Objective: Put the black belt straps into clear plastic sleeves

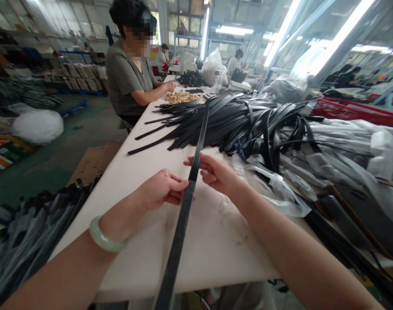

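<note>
A long black strap [201, 133] runs from the strap pile down past the table's front edge. Its lower part [180, 232] looks duller and greyer, as if in a clear sleeve. My left hand [166, 188], with a pale green bangle on the wrist, pinches the strap where the sleeve begins. Just above, my right hand [216, 172] holds the strap between thumb and fingers. Beyond both hands a large pile of black straps [225, 116] lies on the white table [135, 172].
Clear plastic sleeves [351, 150] heap at the right, beside a dark case [361, 219]. Gold-coloured pieces [182, 97] lie farther back. A person [132, 77] in a grey shirt works at the table's left side. Wrapped straps [38, 237] stand at the lower left.
</note>
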The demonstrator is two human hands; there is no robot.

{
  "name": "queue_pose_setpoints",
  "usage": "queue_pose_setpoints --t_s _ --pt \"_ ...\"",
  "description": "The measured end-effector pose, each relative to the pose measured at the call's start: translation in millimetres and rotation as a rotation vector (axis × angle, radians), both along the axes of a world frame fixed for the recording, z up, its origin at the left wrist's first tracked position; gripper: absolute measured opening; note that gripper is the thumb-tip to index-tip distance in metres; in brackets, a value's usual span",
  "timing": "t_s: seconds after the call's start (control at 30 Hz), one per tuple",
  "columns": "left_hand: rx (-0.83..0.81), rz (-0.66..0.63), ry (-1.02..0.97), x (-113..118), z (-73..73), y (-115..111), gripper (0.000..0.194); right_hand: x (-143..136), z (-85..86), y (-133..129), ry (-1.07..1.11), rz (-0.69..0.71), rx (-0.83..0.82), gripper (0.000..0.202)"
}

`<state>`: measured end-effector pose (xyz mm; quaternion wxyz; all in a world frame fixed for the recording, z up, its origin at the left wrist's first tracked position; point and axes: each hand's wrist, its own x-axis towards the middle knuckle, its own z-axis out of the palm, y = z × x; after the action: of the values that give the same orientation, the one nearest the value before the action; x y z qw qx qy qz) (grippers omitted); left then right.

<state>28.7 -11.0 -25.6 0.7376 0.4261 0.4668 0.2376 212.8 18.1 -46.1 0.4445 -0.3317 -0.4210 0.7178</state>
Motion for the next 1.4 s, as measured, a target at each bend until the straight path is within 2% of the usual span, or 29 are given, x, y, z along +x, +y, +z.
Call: queue_pose_setpoints --t_s 0.07,0.17,0.23,0.3,0.37,0.43,0.53,0.63,0.7,0.77,0.87,0.93,1.0,1.1,1.2,1.3,1.33,1.4 --pt "-0.026 -0.072 0.034 2 0.9 -3 0.018 7 0.3 8 0.095 -0.127 -0.03 0.022" --pt "-0.017 0.022 0.031 5 -1.3 -4 0.018 7 -0.9 7 0.08 -0.19 -0.01 0.015" --pt "0.025 0.097 0.02 5 -2.7 -1 0.019 -1 -1.2 -3 -0.008 -0.144 -0.006 0.017" --pt "0.076 0.143 0.02 3 -2.2 1 0.021 -8 0.1 -13 -0.114 -0.056 -0.013 0.028" --pt "0.089 0.109 0.025 0 0.2 1 0.024 -9 2.5 -16 -0.146 0.048 -0.04 0.03" --pt "0.056 -0.008 0.039 -2 2.9 -1 0.025 -2 4.6 -10 -0.044 0.076 -0.092 0.02" --pt "0.001 -0.169 0.064 -2 3.1 -3 0.026 13 4.0 7 0.178 -0.124 -0.152 0.012" --pt "0.035 -0.098 0.064 -1 -2.4 -2 0.024 13 0.3 10 0.197 -0.275 -0.137 0.008" --pt "0.076 0.004 0.051 0 -6.2 1 0.023 1 -1.0 0 0.127 -0.24 -0.113 0.011" --pt "0.108 0.08 0.031 -1 -7.5 3 0.022 -13 0.1 -13 0.034 -0.14 -0.102 0.016" --pt "0.128 0.081 0.024 -4 -3.7 4 0.024 -20 5.2 -22 -0.028 -0.015 -0.1 0.022" --pt "0.102 -0.008 0.048 -4 0.1 3 0.027 -10 8.1 -15 0.052 -0.07 -0.105 0.021" --pt "0.078 -0.091 0.078 -3 2.2 1 0.029 3 8.3 -3 0.151 -0.209 -0.116 0.016" --pt "0.113 -0.042 0.105 -1 0.6 1 0.03 9 4.5 4 0.177 -0.331 -0.096 0.011" --pt "0.181 0.07 0.121 0 -3.1 2 0.03 -7 0.9 -9 0.078 -0.232 -0.053 0.018" --pt "0.203 0.058 0.112 0 -4.8 2 0.029 -18 1.8 -19 -0.032 -0.082 -0.059 0.026" --pt "0.191 0.027 0.112 0 -5.0 2 0.029 -17 2.9 -19 -0.035 -0.086 -0.057 0.028" --pt "0.167 -0.036 0.124 1 -5.2 1 0.029 -9 5.0 -13 0.017 -0.199 -0.012 0.029"
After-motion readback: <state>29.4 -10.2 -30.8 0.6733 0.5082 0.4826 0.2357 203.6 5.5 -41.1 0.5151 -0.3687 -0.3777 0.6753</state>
